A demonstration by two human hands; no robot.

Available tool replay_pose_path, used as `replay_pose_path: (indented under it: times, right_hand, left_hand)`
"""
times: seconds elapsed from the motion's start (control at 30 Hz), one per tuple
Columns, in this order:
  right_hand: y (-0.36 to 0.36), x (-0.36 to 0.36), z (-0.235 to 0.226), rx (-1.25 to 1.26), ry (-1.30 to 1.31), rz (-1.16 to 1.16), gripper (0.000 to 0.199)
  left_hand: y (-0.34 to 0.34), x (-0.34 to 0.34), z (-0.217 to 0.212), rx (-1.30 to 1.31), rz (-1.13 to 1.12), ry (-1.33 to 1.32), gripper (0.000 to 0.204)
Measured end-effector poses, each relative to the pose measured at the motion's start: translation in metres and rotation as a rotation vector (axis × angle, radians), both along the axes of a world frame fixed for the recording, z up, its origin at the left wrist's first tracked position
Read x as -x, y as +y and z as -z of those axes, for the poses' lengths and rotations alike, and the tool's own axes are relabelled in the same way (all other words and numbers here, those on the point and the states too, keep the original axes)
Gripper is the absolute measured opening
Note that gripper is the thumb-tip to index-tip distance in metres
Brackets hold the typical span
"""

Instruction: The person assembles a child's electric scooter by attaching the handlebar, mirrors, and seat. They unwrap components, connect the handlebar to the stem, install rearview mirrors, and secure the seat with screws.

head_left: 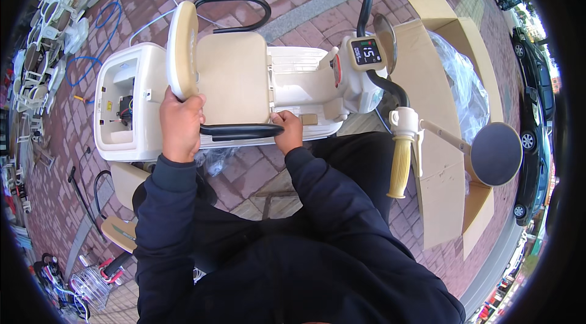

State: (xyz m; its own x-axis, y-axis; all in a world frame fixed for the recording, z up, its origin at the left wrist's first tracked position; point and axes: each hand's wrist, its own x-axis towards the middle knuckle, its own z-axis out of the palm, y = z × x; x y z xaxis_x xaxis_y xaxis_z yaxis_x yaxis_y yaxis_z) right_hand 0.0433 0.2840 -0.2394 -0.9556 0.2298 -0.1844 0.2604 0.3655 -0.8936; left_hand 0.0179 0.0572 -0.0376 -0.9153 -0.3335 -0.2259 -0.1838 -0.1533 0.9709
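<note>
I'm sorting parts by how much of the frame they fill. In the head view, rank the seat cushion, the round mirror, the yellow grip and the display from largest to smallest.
1. Seat cushion
2. Round mirror
3. Yellow grip
4. Display

The grip and display look close in area, so their order is unsure; the fisheye also distorts sizes toward the rim.

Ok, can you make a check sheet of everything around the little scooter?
Surface: red brick paving.
Job's things: cream scooter with tan seat, black armrest, yellow handlebar grip.
Clutter: open cardboard box, plastic wrap, white frames.
Hands: left hand holds the backrest; right hand on the armrest end.
Cables: blue cable and black cable on the ground.
Surroundings: parked cars.
</note>
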Motion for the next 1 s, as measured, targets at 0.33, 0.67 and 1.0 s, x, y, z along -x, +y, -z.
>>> replay_pose_path:
  times: [0.33, 0.67, 1.0]
  right_hand:
    - [0.006, 0.002, -0.008, -0.129, 0.048, -0.117, 0.022]
    - [0.005, -0.001, -0.010, -0.208, 0.231, -0.150, 0.015]
    - [0.004, -0.001, -0.003, -0.085, 0.154, -0.093, 0.015]
  left_hand:
    - [-0.018, 0.005, 0.010, -0.058, -0.010, -0.076, 0.034]
    - [-0.021, 0.005, 0.015, -0.066, -0.010, -0.067, 0.033]
    - [-0.013, -0.002, 0.014, 0.010, 0.009, -0.012, 0.034]
